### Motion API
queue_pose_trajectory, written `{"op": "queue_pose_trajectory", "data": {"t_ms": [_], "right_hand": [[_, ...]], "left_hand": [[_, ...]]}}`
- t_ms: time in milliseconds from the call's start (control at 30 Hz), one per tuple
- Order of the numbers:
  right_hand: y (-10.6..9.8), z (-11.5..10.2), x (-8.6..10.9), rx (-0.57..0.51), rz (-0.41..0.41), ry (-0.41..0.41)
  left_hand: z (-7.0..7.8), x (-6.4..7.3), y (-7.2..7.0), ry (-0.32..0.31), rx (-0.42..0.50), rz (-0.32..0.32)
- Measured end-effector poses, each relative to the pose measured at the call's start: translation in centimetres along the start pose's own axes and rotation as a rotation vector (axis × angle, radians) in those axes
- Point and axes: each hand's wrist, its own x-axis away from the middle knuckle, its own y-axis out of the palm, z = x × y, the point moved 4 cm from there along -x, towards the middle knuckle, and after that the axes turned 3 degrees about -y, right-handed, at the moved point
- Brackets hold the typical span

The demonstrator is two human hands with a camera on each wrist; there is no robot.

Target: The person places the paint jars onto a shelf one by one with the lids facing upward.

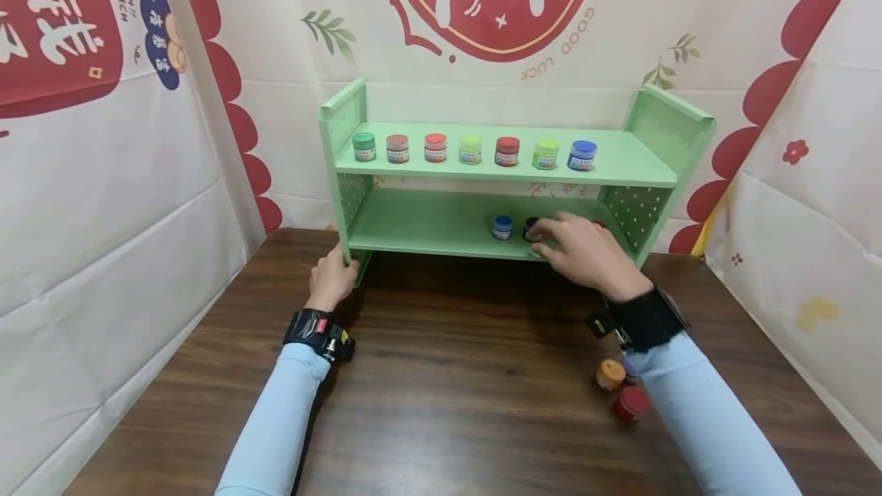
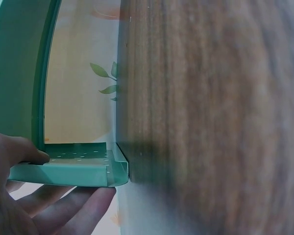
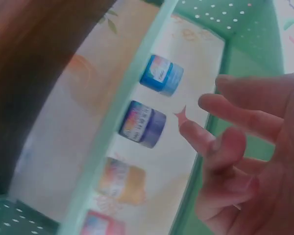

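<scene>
My left hand point(image 1: 334, 279) grips the lower left side panel of a green two-tier shelf point(image 1: 413, 224). In the left wrist view the thumb lies on one face of the panel point(image 2: 59, 174) and the fingers on the other. My right hand point(image 1: 586, 251) reaches over the right part of the lower tier, thumb and forefinger beside a dark purple-lidded jar point(image 3: 143, 124). Its fingers are parted and apart from the jars in the right wrist view. A blue jar point(image 3: 161, 75), a yellow-orange jar point(image 3: 121, 180) and a pinkish-red jar point(image 3: 103, 224) share that row.
Several small coloured jars line the upper tier, from a dark green jar point(image 1: 364, 147) to a blue jar point(image 1: 582, 155). On the brown table point(image 1: 441, 389), an orange jar point(image 1: 609, 375), a red jar point(image 1: 632, 403) and a partly hidden purple jar point(image 1: 630, 370) stand by my right forearm.
</scene>
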Motion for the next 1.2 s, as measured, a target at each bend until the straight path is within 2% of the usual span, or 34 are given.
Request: {"op": "queue_pose_trajectory", "data": {"t_ms": [233,567,800,967,1100,1200], "right_hand": [[1.7,0.9,4.3,-0.078,-0.024,-0.026],[2.8,4.0,6.6,-0.267,-0.352,0.027],[3.0,6.6,8.5,-0.458,-0.565,0.188],[3.6,8.2,9.7,-0.547,-0.662,0.292],[4.5,9.1,10.3,-0.574,-0.723,0.322],[5.0,9.6,10.7,-0.548,-0.752,0.342]], "left_hand": [[-0.1,0.0,-0.2,0.006,-0.002,0.006],[-0.2,0.0,-0.2,0.000,-0.006,-0.002],[-0.3,-0.2,-0.4,-0.005,-0.011,0.008],[-0.5,-0.2,-0.5,-0.001,-0.010,-0.002],[-0.3,-0.1,-0.3,0.002,-0.008,-0.004],[-0.2,-0.1,-0.1,0.000,-0.011,-0.004]]}}
